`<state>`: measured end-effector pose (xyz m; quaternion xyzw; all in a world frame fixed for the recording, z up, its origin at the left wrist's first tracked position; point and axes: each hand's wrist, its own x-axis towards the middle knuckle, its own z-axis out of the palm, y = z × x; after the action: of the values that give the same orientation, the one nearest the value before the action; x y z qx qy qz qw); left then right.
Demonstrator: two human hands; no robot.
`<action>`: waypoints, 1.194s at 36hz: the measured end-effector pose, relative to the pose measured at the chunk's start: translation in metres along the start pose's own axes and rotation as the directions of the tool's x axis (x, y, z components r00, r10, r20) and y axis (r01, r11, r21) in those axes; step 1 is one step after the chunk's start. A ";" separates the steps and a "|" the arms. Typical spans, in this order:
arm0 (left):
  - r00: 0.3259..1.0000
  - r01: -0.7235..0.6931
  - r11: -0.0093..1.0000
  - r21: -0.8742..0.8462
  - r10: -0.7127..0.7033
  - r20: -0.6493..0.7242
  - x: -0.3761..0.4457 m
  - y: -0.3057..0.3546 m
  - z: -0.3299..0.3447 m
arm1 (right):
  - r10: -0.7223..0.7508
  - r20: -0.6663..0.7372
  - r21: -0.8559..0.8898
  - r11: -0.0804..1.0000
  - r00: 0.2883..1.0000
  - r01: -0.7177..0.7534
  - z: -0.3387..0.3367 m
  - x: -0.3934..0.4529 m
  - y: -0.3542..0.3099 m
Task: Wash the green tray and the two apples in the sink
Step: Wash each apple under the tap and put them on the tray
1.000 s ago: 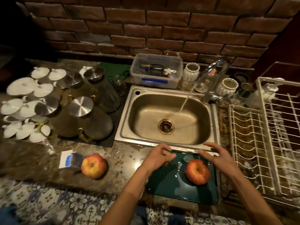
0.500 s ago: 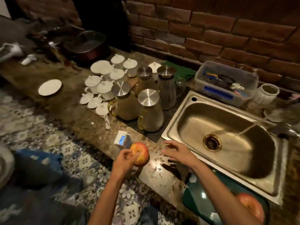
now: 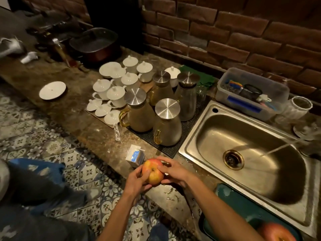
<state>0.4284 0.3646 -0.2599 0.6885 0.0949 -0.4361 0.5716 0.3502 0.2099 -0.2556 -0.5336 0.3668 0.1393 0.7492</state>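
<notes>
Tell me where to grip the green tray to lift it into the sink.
Grip the green tray by its raised rim at the short end nearest the left, coming from the counter's front edge. It lies flat beside the sink, so only the rim offers purchase. The second apple sits on its far end; keep it level.

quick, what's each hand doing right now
Left hand: closed around the apple, cupping it from the left.
Right hand: also gripping the same apple, fingers over its top and right side.
</notes>
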 end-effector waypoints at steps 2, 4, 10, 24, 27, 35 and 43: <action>1.000 -0.007 1.000 0.006 0.007 0.008 0.001 0.001 0.000 | -0.002 0.007 0.037 0.999 1.000 0.001 -0.002 0.001 0.001; 1.000 -0.014 1.000 0.019 0.013 0.022 0.002 0.002 0.002 | -0.015 0.009 0.061 0.998 1.000 0.014 -0.007 -0.001 0.003; 0.990 -0.050 0.997 0.067 0.041 0.138 -0.002 0.010 0.034 | -0.047 -0.061 0.154 0.986 0.997 0.056 -0.043 -0.026 0.006; 0.899 -0.114 0.966 0.230 0.002 0.438 -0.003 0.030 0.218 | -0.144 -0.349 0.352 0.896 0.926 0.272 -0.189 -0.124 0.016; 0.867 -0.115 0.958 0.262 -0.032 0.498 -0.003 0.027 0.256 | -0.156 -0.445 0.322 0.891 0.882 0.320 -0.217 -0.137 0.026; 0.769 -0.202 0.924 0.324 -0.055 0.637 0.002 0.020 0.344 | -0.076 -0.528 0.435 0.831 0.846 0.346 -0.290 -0.160 0.051; 0.708 -0.170 0.924 0.341 -0.126 0.695 0.022 0.011 0.401 | -0.058 -0.541 0.464 0.812 0.839 0.355 -0.343 -0.151 0.068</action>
<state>0.2512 0.0041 -0.2547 0.5676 -0.2256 -0.6683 0.4246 0.0674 -0.0451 -0.2527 -0.3524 0.5101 -0.2005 0.7585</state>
